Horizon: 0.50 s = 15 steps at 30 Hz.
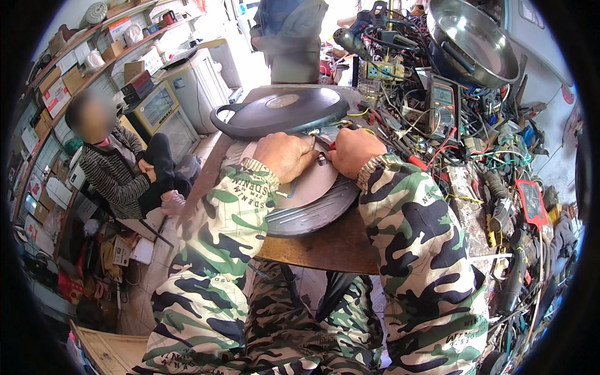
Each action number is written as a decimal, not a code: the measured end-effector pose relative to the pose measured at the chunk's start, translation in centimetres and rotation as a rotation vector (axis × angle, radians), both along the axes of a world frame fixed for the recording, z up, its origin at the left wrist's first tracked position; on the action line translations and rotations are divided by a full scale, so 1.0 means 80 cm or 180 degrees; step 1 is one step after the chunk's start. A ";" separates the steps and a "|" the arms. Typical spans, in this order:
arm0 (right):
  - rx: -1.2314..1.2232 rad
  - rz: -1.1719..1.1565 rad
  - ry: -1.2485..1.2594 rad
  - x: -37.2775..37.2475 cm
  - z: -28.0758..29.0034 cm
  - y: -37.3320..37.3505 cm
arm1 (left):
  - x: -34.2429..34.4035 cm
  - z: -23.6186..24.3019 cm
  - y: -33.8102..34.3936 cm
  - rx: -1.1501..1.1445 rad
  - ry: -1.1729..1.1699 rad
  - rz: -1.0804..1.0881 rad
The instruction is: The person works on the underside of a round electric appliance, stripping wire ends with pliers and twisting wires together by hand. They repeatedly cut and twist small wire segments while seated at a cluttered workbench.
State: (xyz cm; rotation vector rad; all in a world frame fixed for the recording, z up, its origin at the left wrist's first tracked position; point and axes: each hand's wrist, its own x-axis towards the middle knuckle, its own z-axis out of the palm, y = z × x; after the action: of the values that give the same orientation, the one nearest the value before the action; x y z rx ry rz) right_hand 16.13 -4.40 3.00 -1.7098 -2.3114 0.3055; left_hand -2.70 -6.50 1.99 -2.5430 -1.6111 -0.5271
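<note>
My left hand (pixel 284 157) is closed in a pinch over a round appliance, near a small metal fitting (pixel 322 159). What its fingers hold is hidden. On the other side of the fitting, my right hand (pixel 357 150) is closed too, with a bit of red showing at its fingertips; I cannot make out what that is. Beneath both hands lies a pale round disc (pixel 309 191) within the appliance's dark ribbed round body (pixel 325 215). A short blue wire (pixel 291 189) shows beside my left hand. Just beyond, a black round lid-like part (pixel 281 114) with a handle rests on the table.
The wooden table's near edge (pixel 319 253) faces me. Tools and tangled cables crowd the right side, with a multimeter (pixel 444 106), a red probe (pixel 417 162) and a large metal pan (pixel 478 44). A person (pixel 119 162) sits at left; another person (pixel 287 37) stands beyond the table.
</note>
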 end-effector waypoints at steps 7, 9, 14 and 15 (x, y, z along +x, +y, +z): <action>0.0043 -0.0069 -0.0060 -0.007 0.000 -0.007 | 0.003 0.004 -0.004 -0.0342 -0.0043 0.0182; 0.0028 -0.0041 -0.0037 -0.005 0.001 -0.003 | 0.004 0.012 -0.008 -0.0440 -0.0064 0.0269; 0.0187 0.0059 0.0166 0.007 -0.010 0.008 | 0.015 0.028 0.003 -0.0316 -0.0276 0.0898; 0.0194 0.0069 0.0167 0.005 -0.011 0.008 | 0.016 0.025 0.015 -0.0275 -0.0226 0.0922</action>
State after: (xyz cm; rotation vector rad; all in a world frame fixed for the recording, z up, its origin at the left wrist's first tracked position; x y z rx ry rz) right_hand 16.54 -3.79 2.09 -1.6294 -2.2795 0.2776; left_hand -1.43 -5.29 3.98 -2.3097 -2.0232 -0.5322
